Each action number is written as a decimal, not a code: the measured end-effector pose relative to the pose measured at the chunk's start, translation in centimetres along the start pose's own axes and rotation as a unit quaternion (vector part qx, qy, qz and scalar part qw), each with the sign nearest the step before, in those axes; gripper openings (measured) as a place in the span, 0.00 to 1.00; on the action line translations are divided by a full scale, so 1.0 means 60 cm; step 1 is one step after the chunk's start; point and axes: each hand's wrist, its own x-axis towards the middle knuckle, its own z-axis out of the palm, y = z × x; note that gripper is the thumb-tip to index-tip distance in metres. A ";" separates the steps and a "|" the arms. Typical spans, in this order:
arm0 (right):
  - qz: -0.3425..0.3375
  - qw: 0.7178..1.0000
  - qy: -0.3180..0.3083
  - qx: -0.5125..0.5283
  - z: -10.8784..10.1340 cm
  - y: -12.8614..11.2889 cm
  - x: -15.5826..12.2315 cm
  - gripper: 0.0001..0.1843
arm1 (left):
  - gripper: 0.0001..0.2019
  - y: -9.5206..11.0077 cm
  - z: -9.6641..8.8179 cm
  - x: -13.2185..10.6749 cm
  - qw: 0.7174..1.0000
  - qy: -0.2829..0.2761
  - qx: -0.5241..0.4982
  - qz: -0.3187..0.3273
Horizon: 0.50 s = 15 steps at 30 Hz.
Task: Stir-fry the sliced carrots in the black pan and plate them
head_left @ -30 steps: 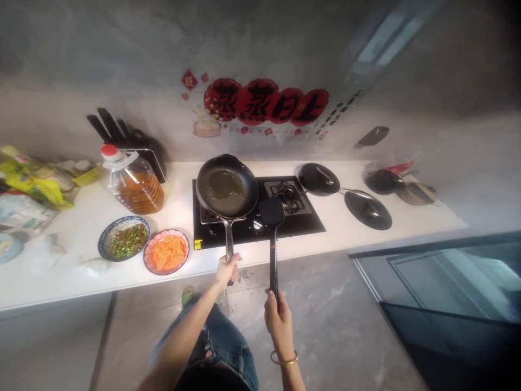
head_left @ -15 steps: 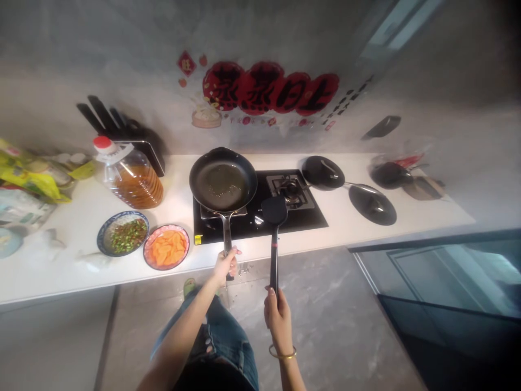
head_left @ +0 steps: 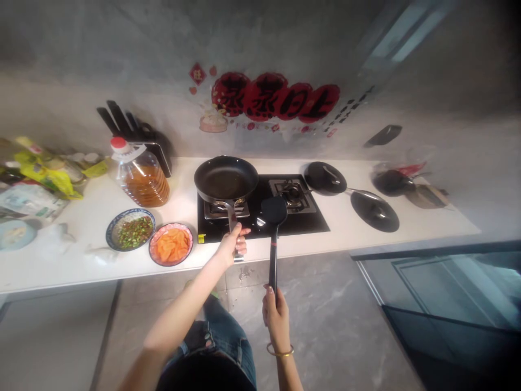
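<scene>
Two things are held out at the stove point(head_left: 217, 234): a frying pan point(head_left: 226, 180), its handle point(head_left: 232, 215) wrapped by the left hand point(head_left: 233, 243), and a black spatula point(head_left: 274, 210), gripped by the right hand point(head_left: 277, 314). From where I stand, the pan is straight beyond the left hand; whether it touches the burner or hangs just above, I can't tell. The spatula's head is ahead of the right hand, apart from the pan. A loose left grip could let the pan tip, spilling anything inside. Swung leftward, it could hit the bottle point(head_left: 143, 182), or the bowl point(head_left: 108, 234) and plate point(head_left: 152, 251) left of that hand. A careless right wrist could knock the knob point(head_left: 260, 221) beside the spatula.
</scene>
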 end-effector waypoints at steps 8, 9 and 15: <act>0.016 1.000 -0.006 0.014 0.004 -0.004 0.003 0.37 | 0.15 0.037 0.043 -0.017 1.000 0.018 0.009 -0.019; 0.016 1.000 -0.008 0.013 0.004 -0.003 0.003 0.37 | 0.15 0.034 0.042 -0.016 1.000 0.022 0.014 -0.016; 0.019 1.000 -0.010 0.007 0.009 -0.002 0.001 0.38 | 0.16 0.027 0.032 -0.011 0.999 0.025 0.028 -0.004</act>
